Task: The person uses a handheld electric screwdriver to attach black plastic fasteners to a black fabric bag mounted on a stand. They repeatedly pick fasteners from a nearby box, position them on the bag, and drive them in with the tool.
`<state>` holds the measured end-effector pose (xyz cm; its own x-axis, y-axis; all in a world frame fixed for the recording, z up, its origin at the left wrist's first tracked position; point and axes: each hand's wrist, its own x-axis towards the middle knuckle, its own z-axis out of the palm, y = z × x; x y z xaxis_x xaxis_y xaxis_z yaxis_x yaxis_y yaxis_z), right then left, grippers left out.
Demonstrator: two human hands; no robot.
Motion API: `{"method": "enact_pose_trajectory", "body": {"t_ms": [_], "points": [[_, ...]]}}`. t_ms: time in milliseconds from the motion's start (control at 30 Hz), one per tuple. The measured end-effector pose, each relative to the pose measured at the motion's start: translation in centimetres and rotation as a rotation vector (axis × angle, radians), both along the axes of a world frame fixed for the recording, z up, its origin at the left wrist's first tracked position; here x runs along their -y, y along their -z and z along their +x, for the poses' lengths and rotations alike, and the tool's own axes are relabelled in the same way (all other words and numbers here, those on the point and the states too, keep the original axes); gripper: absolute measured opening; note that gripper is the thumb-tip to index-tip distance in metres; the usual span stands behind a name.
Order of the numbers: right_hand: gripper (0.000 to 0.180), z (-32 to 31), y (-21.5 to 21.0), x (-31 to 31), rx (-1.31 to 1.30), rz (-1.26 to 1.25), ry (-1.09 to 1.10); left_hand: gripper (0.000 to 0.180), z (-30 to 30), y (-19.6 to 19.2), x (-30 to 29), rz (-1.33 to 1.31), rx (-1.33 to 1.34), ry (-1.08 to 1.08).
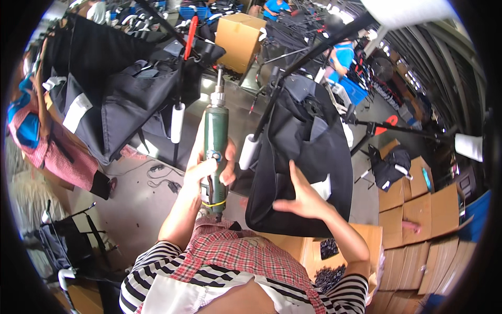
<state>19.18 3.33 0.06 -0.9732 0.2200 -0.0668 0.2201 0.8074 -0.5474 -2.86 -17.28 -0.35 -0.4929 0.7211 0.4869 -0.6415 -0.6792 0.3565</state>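
My left hand (pixel 196 170) is closed round a green electric screwdriver (pixel 216 133), with the thumb across its front and the metal bit pointing up and away from me. A yellow band circles the tool's lower end. My right hand (pixel 306 196) is open, thumb and fingers spread, over the near part of a black fabric piece (pixel 314 152) on a dark tube frame. Whether the fingers touch the cloth I cannot tell. White foam sleeves (pixel 249 152) cover parts of the frame tubes near both hands.
Another black fabric piece (pixel 130 104) hangs at the left, beside a person in pink and blue (pixel 44 146). A cardboard carton (pixel 238 39) stands ahead. Flattened cartons (pixel 418 220) are stacked at the right. An open box (pixel 366 238) holds small dark parts (pixel 329 275). Cables (pixel 164 178) lie on the floor.
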Motion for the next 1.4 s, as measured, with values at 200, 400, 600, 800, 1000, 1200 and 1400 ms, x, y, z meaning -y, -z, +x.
{"method": "enact_pose_trajectory", "body": {"t_ms": [200, 400, 600, 800, 1000, 1200, 1400], "points": [[0.111, -7.1, 1.6, -4.8, -0.183, 0.188, 0.426, 0.069, 0.1, -0.3, -0.4, -0.011, -0.045, 0.076], [0.112, -15.2, 2.1, -6.1, -0.217, 0.244, 0.386, 0.068, -1.0, -0.5, -1.3, -0.031, -0.048, 0.109], [0.045, -18.7, 2.3, -8.2, -0.102, 0.263, 0.592, 0.07, -2.7, -0.7, -2.2, -0.008, -0.093, 0.162], [0.036, -16.2, -7.4, -10.9, -0.842, 0.361, 0.628, 0.074, -4.5, -0.3, -2.7, -0.028, -0.1, 0.183], [0.013, -13.0, -21.4, -2.5, -1.287, 0.587, 0.4, 0.096, -5.2, -1.0, -4.1, -0.023, -0.086, 0.242], [0.011, -13.5, -19.9, -0.6, -1.208, 0.451, 0.253, 0.092, -5.9, -0.6, -4.1, -0.029, -0.127, 0.295], [0.011, -13.6, -19.6, -1.7, -1.264, 0.366, 0.143, 0.099, -6.2, -0.7, -3.5, -0.036, -0.133, 0.279]]}}
